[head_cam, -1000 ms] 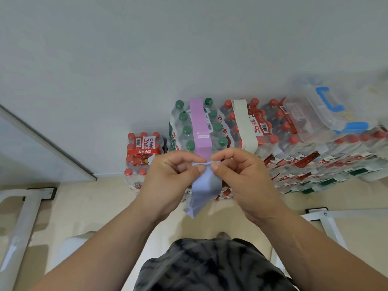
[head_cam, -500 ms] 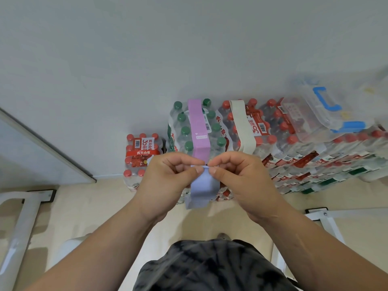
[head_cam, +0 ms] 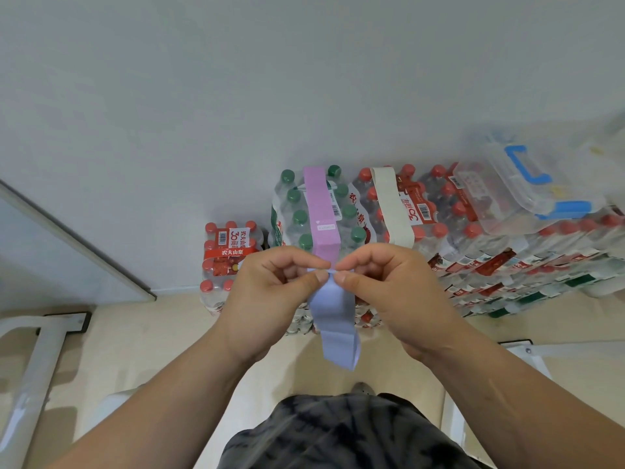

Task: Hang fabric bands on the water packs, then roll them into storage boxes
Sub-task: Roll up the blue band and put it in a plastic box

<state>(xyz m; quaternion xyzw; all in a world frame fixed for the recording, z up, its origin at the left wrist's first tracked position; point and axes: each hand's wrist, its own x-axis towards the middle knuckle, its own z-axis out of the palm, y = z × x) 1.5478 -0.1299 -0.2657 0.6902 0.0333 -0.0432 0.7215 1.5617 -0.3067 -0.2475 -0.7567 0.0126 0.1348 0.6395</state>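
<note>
Compared with half a second earlier, more of the pale blue band [head_cam: 333, 319] hangs below the fingers, its free end now reaching lower. Left hand [head_cam: 270, 296] and right hand [head_cam: 389, 292] meet at chest height, each pinching the band's top edge between thumb and forefinger, fingertips nearly touching. From this pinch the band's long axis runs downward and slightly to the person's right, its lower end loose in the air. Just beyond the hands, a purple band [head_cam: 321, 211] lies lengthwise over the green-capped water pack [head_cam: 291, 211], running from the wall toward the person. Beside it to the right, a cream band [head_cam: 392, 208] lies likewise over a red-capped water pack [head_cam: 436, 211]. Further right, a clear storage box [head_cam: 500, 194] with blue handle rests tilted on the stacked packs.
</note>
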